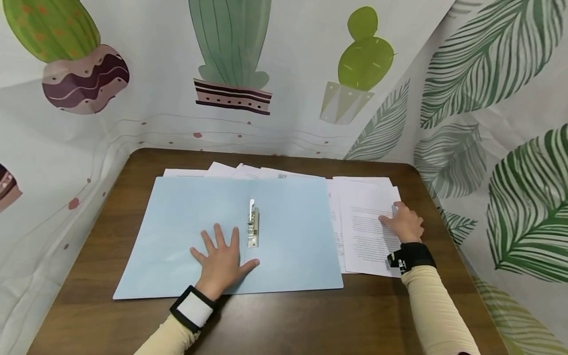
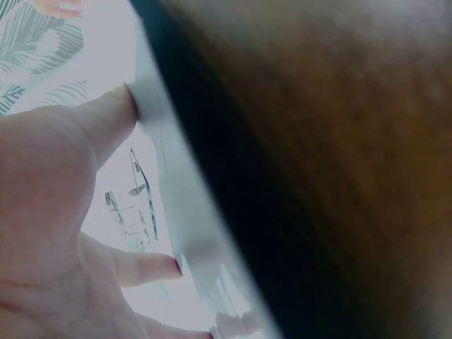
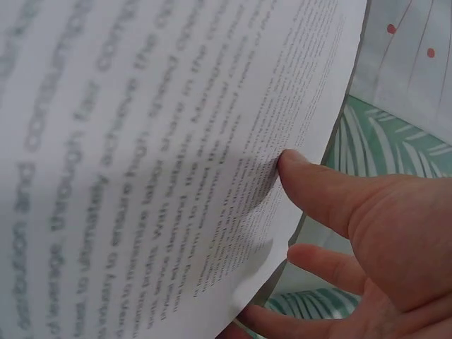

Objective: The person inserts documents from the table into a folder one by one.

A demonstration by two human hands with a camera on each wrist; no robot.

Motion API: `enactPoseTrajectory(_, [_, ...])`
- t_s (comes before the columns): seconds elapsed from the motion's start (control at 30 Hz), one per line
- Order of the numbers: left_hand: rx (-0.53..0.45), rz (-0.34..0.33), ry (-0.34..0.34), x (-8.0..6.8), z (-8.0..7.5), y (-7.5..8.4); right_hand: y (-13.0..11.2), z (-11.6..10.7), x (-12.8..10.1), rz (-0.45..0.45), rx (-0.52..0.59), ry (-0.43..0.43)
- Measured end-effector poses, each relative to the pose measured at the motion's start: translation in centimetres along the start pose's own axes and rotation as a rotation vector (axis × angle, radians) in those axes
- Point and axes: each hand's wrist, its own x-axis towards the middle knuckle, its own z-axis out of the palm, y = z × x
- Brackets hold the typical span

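Observation:
A light blue folder [image 1: 293,231] lies opened flat on the table, its metal clip [image 1: 253,224] near the middle with a lever standing up. My left hand [image 1: 223,264] rests on the folder, fingers spread, left of and below the clip. In the left wrist view, the thumb [image 2: 109,123] and fingertips touch the pale surface. On the right lie printed sheets [image 1: 370,231]. My right hand [image 1: 404,223] is at their right edge. Its thumb [image 3: 318,183] touches the top printed page [image 3: 176,162], and the other fingers are by the page's edge, some tips partly hidden.
More white papers [image 1: 222,170] stick out behind the folder's far edge. The brown wooden table [image 1: 306,323] meets a cloth printed with cacti [image 1: 159,88] at the back and leaves on the right. Both wrists wear black bands [image 1: 417,255].

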Motion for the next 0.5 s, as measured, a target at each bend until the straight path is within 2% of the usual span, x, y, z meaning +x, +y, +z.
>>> enactPoseTrajectory(0.23, [0.006, 0.007, 0.002, 0.2, 0.26, 0.01, 0.1, -0.28, -0.47, 0.005, -0.008, 0.037])
enactPoseTrajectory(0.5, [0.008, -0.007, 0.004, -0.18, 0.04, -0.12, 0.54, 0.3, -0.38, -0.038, 0.022, 0.068])
